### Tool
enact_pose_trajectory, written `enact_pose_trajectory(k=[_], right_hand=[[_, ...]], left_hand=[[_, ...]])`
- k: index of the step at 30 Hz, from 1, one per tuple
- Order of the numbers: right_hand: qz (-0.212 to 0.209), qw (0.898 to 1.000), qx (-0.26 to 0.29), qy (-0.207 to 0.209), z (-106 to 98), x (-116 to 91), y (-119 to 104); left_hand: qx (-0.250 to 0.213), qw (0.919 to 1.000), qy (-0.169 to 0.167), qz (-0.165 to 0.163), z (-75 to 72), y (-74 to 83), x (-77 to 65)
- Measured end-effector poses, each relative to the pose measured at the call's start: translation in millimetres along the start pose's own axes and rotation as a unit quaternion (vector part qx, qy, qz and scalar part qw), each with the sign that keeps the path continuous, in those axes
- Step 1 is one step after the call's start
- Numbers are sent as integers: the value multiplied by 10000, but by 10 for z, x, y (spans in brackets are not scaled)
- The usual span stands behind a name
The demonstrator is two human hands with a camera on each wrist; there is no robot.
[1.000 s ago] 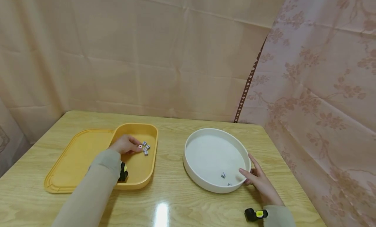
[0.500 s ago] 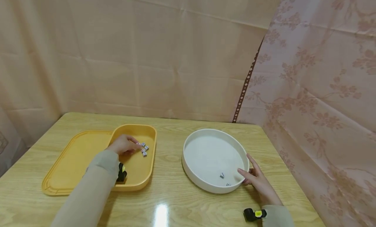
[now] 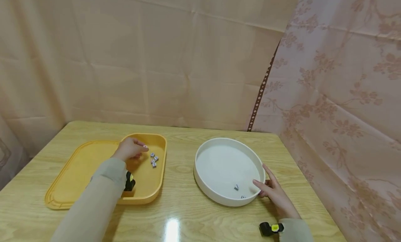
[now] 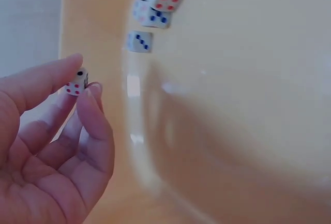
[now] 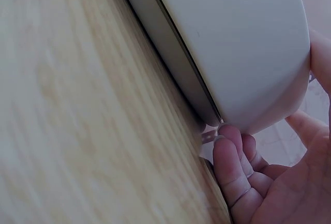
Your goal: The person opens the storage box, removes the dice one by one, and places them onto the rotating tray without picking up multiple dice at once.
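Note:
Between thumb and fingertips my left hand (image 3: 129,149) pinches a white die (image 4: 77,85), raised inside the yellow rectangular box (image 3: 144,186). Several more dice (image 3: 156,158) lie in a cluster on the box floor, just right of that hand and below it in the head view. My right hand (image 3: 278,195) grips the near right rim of a round white tray (image 3: 227,162), thumb over the edge and the other fingers against the outside. Inside the tray lie a die (image 3: 236,187) and, by the near wall, another die (image 3: 243,196) partly hidden by the rim.
A flat yellow lid (image 3: 81,169) lies on the wooden table (image 3: 180,172) left of the box, partly behind my left sleeve. Beige curtain (image 3: 156,61) hangs behind the table, and a pink floral curtain (image 3: 338,95) is on the right.
My left hand has lifted the pinched die up and slightly left, away from the cluster in the box. The right hand stays at the white tray's rim.

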State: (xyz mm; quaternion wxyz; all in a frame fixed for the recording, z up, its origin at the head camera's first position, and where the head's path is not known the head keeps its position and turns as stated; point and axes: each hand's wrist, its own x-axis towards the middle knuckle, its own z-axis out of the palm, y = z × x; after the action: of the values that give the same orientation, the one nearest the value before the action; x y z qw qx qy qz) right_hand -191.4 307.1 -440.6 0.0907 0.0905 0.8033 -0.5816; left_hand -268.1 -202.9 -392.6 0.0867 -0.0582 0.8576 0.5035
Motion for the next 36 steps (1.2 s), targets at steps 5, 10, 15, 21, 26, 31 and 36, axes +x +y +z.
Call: enact_pose_trajectory(k=[5, 10, 15, 21, 26, 31, 36], right_hand=[[-54, 10000, 23, -12, -1, 1, 6], [-90, 10000, 32, -12, 3, 1, 1], [-89, 10000, 30, -28, 2, 6, -1], [-51, 10000, 32, -20, 1, 5, 3], [-35, 10000, -9, -18, -5, 10, -6], [-4, 10000, -8, 4, 0, 9, -7], [7, 10000, 6, 45, 17, 15, -1]], left_hand=[[138, 9997, 142, 130, 20, 117, -20], [108, 9994, 128, 294, 42, 251, -33], [86, 9989, 68, 454, 62, 397, -64], [82, 9973, -20, 725, 138, 606, -136], [104, 9959, -78, 896, 214, 754, -150], [-168, 9943, -173, 1043, 300, 839, -157], [-278, 9909, -295, 1282, 397, 905, -187]])
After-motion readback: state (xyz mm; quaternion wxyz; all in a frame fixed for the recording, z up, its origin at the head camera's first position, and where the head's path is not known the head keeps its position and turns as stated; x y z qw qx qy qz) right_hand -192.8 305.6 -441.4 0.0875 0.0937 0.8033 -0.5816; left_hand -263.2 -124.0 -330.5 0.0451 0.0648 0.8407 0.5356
